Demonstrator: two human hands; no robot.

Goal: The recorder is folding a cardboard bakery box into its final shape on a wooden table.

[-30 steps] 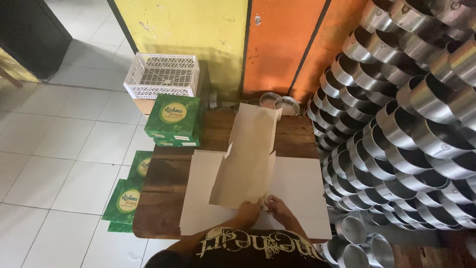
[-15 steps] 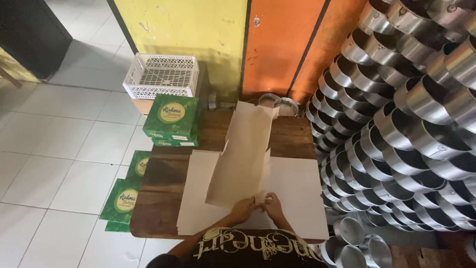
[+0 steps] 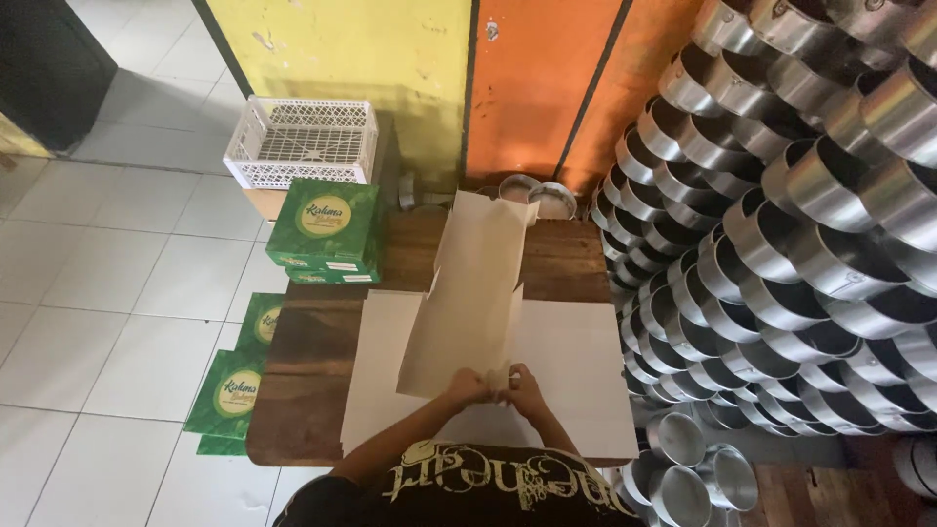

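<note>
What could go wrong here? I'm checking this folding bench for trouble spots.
The cardboard blank stands tall, pinched only at its near edge by the left hand and right hand; it may flop or crease. Folded green boxes sit at the table corner and could get knocked off.

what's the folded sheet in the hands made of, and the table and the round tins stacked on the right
Folded sheet: looks like thin cardboard, matte tan, holding sharp creases and cut flaps. Both the left hand and right hand pinch its near end.
Table: dark wood, visible grain, slight sheen.
Round tins: shiny silver metal, probably aluminium, with bright reflections.
</note>
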